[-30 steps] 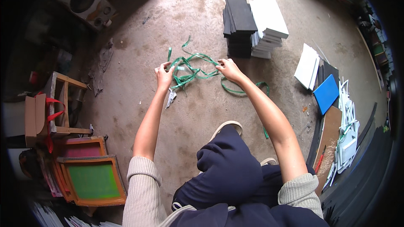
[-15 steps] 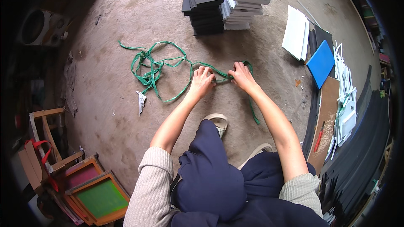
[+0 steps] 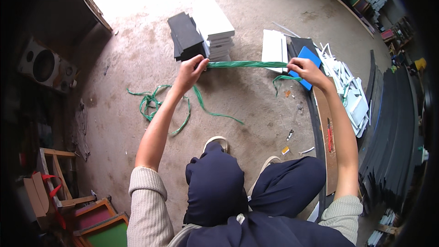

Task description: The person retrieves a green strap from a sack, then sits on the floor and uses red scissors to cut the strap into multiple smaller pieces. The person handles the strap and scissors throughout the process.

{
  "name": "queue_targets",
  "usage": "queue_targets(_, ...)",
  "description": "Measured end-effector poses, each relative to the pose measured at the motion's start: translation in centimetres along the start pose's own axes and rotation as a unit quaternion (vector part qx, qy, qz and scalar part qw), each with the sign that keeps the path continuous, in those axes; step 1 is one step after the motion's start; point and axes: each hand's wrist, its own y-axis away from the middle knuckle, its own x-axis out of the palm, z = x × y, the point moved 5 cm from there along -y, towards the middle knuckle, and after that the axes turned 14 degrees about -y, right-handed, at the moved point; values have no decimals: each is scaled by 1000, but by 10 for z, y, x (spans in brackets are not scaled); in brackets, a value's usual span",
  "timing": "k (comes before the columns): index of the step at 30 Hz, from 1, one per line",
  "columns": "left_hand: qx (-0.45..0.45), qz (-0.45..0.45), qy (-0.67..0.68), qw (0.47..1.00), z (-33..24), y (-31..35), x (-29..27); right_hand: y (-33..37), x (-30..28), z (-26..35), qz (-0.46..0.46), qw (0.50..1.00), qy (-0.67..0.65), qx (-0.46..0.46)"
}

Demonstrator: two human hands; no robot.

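Note:
Between my two raised hands a green plastic strapping cord (image 3: 247, 64) is stretched straight and level. My left hand (image 3: 188, 74) is closed on one end of that span, in front of the black stack. At the other end my right hand (image 3: 307, 70) pinches it, with a short tail hanging beside the fingers. Below my left hand another length dangles toward the floor. More of the green cord lies in loose loops on the ground at the left, partly hidden by my left forearm.
Ahead stand a stack of black sheets (image 3: 186, 32) and a stack of white sheets (image 3: 214, 18). To the right lie a blue panel (image 3: 305, 59), white scraps (image 3: 356, 103), a red-handled tool (image 3: 329, 136) on a brown board (image 3: 325, 169), and black strips (image 3: 388, 123). Wooden frames (image 3: 103, 228) lean at lower left.
Both hands have risen off the floor and spread apart, drawing the green cord taut between them. The head view has shifted, with more of the far floor and a doorway showing.

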Motion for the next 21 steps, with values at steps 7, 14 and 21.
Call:
queue_targets(7,-23,-179,-86,980,-42,-34,-77,119,-92,0,-96,976,-195,22)
queue_targets(14,60,-23,-277,959,-143,-43,-27,122,-60,41,-76,978,-191,-16)
queue_targets(21,87,281,-54,954,-217,-28,64,95,-10,57,-14,982,-184,-27)
